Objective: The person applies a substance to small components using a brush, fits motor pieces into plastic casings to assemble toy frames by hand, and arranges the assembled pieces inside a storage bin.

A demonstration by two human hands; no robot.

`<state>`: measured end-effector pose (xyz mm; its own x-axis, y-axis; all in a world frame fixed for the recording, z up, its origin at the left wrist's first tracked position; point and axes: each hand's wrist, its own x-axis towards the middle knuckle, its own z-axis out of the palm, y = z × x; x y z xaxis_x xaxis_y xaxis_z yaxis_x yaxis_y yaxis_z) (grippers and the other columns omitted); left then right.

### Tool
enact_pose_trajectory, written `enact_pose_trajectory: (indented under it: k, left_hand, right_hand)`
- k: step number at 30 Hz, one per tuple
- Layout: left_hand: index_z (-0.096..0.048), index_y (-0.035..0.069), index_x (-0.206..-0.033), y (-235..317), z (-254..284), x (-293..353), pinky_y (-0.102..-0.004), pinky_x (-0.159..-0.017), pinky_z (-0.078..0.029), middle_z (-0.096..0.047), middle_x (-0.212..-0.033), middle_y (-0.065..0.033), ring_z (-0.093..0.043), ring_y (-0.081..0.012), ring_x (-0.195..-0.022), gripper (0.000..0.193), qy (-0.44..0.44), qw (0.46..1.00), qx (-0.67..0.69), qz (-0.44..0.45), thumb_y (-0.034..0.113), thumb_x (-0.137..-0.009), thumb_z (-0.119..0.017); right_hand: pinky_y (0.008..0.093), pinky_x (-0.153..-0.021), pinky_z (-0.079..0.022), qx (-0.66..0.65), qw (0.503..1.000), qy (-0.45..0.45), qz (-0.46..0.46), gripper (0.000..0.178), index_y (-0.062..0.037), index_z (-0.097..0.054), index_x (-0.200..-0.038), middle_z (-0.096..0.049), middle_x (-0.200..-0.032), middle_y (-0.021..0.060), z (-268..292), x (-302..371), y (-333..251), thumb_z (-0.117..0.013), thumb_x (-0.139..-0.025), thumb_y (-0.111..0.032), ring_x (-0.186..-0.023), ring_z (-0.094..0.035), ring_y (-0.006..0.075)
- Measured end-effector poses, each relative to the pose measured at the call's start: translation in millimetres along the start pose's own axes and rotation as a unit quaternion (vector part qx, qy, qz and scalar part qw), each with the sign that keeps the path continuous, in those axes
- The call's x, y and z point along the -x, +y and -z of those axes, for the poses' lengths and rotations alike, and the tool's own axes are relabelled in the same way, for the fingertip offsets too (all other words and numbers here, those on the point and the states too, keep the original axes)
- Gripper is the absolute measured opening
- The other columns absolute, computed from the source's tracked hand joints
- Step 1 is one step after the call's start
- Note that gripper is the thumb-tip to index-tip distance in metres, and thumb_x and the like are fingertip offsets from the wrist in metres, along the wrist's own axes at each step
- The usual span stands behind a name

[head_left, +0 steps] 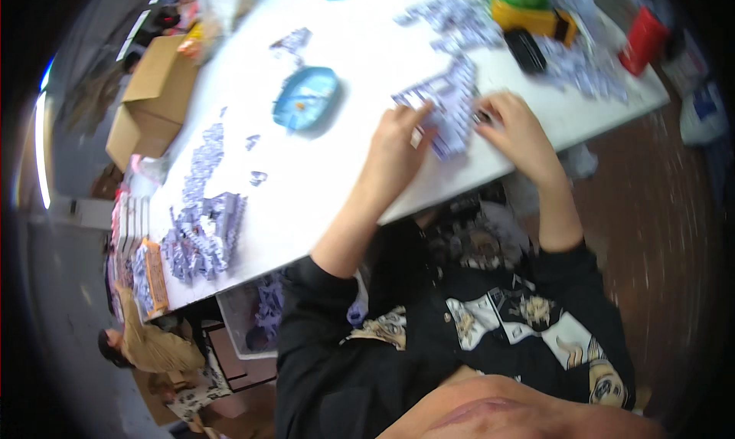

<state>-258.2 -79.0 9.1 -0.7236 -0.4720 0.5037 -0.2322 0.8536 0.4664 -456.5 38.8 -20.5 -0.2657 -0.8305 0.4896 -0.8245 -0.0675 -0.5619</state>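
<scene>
one left hand (398, 140) and one right hand (524, 132). two blue dishes (318, 85), one red thing (643, 42), one big open box (162, 73), one small black thing (525, 50), one white table (367, 52). the purple strips (200, 236) are too many to count.

A pale-blue, rounded plastic dish (325, 77) lies left of upper centre, an open brown cardboard box (162, 79) at upper left. A red cylindrical object (645, 42) and an oblong black object (525, 51) occupy the upper right; a person in a tan top (161, 345) appears lower left.
</scene>
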Motion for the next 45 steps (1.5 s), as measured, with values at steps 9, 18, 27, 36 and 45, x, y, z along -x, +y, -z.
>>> enact_pose_trajectory:
  k: [9, 18, 27, 36, 45]
  left_hand:
    - [-0.064, 0.006, -0.123, 2.3, -16.1, 23.2, -0.0371, -0.075, -0.051, -0.060, -0.097, -0.0143, -0.059, -0.0280, -0.085, 0.042, 0.071, 0.997, 0.004, 0.003, 0.008, -0.082, -0.073]
    - [-0.064, 0.005, -0.107, 27.3, -14.0, 22.5, -0.0367, -0.065, -0.051, -0.058, -0.093, -0.0144, -0.061, -0.0287, -0.077, 0.032, 0.153, 0.988, -0.028, 0.003, 0.014, -0.079, -0.077]
    - [-0.066, 0.004, -0.095, 40.1, -18.3, 38.2, -0.0385, -0.062, -0.048, -0.057, -0.084, -0.0135, -0.060, -0.0297, -0.072, 0.030, 0.051, 0.995, -0.074, 0.041, 0.027, -0.080, -0.077]
    - [-0.065, 0.004, -0.094, 7.0, 12.1, 91.0, -0.0371, -0.073, -0.054, -0.063, -0.092, -0.0114, -0.064, -0.0279, -0.084, 0.020, 0.070, 0.994, -0.073, 0.042, 0.011, -0.078, -0.074]
    - [-0.066, 0.005, -0.105, 22.5, 117.6, 151.1, -0.0340, -0.075, -0.056, -0.065, -0.102, -0.0108, -0.067, -0.0263, -0.090, 0.029, 0.050, 0.992, -0.032, 0.112, 0.000, -0.078, -0.074]
  right_hand:
    - [0.0339, -0.074, -0.050, -0.108, 0.991, 0.074, -0.036, 0.016, -0.0008, -0.064, -0.090, -0.060, -0.089, 0.0097, 10.3, -13.9, -35.5, -0.073, -0.078, -0.005, -0.081, -0.061, 0.0240]
    - [0.0379, -0.083, -0.049, -0.057, 0.997, 0.059, 0.012, 0.014, -0.0017, -0.069, -0.090, -0.069, -0.100, 0.0138, -24.3, -43.9, -17.6, -0.071, -0.082, -0.013, -0.093, -0.063, 0.0313]
    - [0.0340, -0.077, -0.051, -0.034, 0.991, 0.126, -0.011, 0.012, -0.0023, -0.070, -0.093, -0.069, -0.108, 0.0101, -14.0, -16.9, -23.6, -0.069, -0.087, -0.013, -0.096, -0.063, 0.0264]
    - [0.0299, -0.079, -0.052, -0.058, 0.983, 0.173, -0.006, 0.009, 0.0001, -0.069, -0.098, -0.068, -0.105, 0.0104, -11.3, 20.0, -11.3, -0.063, -0.093, -0.005, -0.096, -0.065, 0.0199]
    - [0.0289, -0.087, -0.050, -0.065, 0.987, 0.150, -0.013, 0.016, 0.0031, -0.068, -0.104, -0.068, -0.103, 0.0077, -16.6, 23.0, 0.0, -0.057, -0.098, -0.007, -0.097, -0.063, 0.0161]
